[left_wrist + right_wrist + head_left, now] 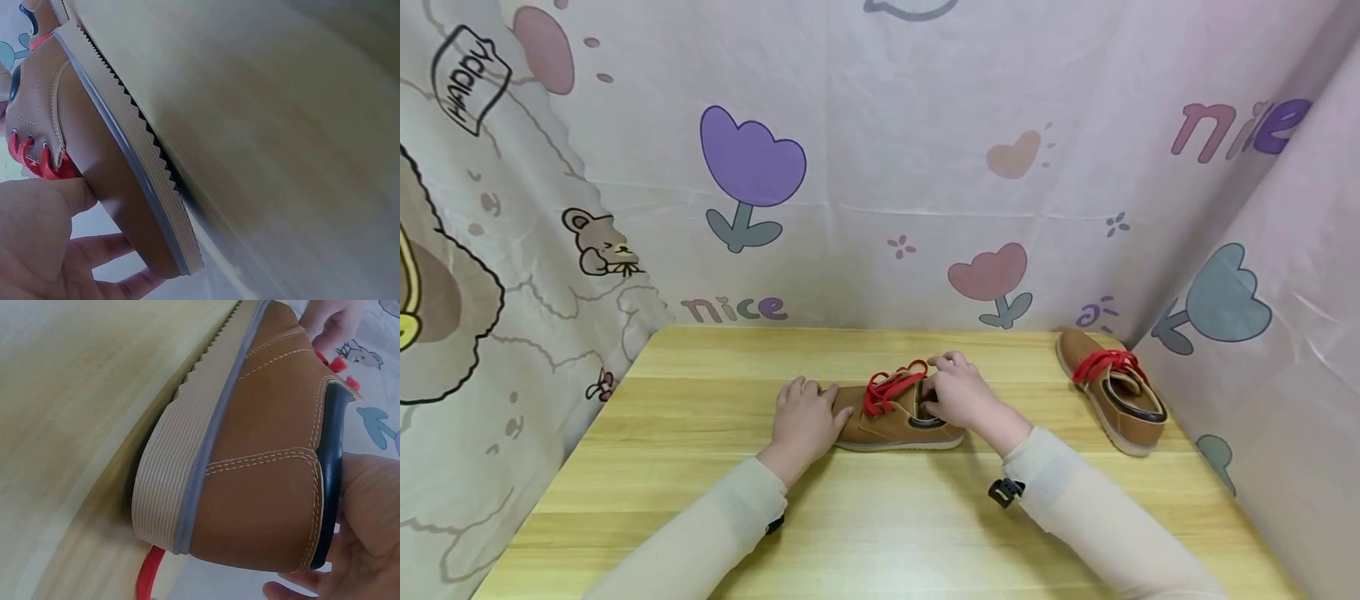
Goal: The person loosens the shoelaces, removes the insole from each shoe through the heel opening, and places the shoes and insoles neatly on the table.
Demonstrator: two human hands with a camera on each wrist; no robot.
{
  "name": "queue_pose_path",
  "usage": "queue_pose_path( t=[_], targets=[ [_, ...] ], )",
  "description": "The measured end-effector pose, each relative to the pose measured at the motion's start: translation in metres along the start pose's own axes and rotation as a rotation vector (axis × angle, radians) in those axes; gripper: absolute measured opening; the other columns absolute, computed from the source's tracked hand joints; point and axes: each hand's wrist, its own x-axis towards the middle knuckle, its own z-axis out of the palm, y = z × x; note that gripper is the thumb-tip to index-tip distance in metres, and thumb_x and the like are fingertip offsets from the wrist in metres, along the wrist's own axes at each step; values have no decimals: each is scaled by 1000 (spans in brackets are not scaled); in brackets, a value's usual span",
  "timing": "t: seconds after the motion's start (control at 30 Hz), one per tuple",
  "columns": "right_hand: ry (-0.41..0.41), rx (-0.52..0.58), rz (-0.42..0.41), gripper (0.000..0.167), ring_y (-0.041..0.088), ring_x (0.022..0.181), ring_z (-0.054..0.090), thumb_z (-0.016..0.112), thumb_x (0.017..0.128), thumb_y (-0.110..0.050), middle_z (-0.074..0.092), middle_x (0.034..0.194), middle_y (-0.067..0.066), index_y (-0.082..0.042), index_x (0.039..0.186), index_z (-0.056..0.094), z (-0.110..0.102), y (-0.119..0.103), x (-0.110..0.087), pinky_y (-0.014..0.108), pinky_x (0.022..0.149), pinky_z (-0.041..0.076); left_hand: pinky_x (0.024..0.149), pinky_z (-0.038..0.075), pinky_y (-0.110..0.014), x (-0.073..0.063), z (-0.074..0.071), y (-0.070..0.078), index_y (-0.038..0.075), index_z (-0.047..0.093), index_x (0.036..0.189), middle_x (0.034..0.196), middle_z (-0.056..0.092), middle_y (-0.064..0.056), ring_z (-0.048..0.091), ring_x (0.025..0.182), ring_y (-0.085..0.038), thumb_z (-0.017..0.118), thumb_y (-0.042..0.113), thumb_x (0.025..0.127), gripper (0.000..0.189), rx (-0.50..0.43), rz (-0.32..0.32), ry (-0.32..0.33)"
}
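Note:
A brown shoe (887,427) with red laces (891,390) and a pale ridged sole (134,140) lies on the table, its toe to the left. My left hand (805,421) grips the toe, thumb on the near side and fingers round the far side. At the dark padded collar (329,481) is my right hand (964,396), its fingers curled over the opening near a raised lace loop. The thumb side dips into the shoe in the head view. Its fingertips are partly hidden behind the collar in the right wrist view.
A matching brown shoe (1135,425) with red laces stands at the right of the wooden table (700,492), toe pointing away. A printed curtain (865,167) encloses the table's back and sides. Each sleeve has a dark wrist device (1006,492) under it.

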Motion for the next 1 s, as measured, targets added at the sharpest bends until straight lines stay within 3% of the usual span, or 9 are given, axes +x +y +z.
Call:
queue_pose_path(
  t=[0.27,0.47,0.57,0.73,1.0],
  targets=[
    [-161,-54,-5,16,43,139,34,75,91,-31,46,149,18,-18,100,75,0,-3,5,63,107,36,113,26,-60,-1,1,-1,12,60,141,135,56,-21,39,135,-45,53,52,100,57,7,-1,2],
    [-255,-47,-16,9,43,144,26,72,94,-28,39,155,16,-23,89,67,2,-3,7,65,109,31,113,27,-60,-4,2,0,12,60,140,134,56,-21,39,135,-46,54,51,100,57,3,-4,-1],
    [-264,-22,-24,2,43,145,25,71,94,-25,40,155,15,-23,93,71,5,-3,9,65,109,32,113,27,-60,-4,2,1,12,60,140,134,57,-21,39,135,-45,54,51,100,57,3,-8,5],
    [-251,35,-35,9,43,145,26,68,96,-26,42,155,16,-22,100,76,7,-1,10,64,107,34,113,26,-60,-4,3,2,12,60,141,135,56,-21,39,136,-45,54,52,100,57,5,-9,3],
    [-127,197,-125,26,46,145,24,57,103,-20,43,152,21,-19,78,61,9,10,6,68,110,28,113,27,-59,-2,1,3,13,60,141,135,57,-20,40,135,-45,54,52,100,57,17,-9,14]
  ],
)
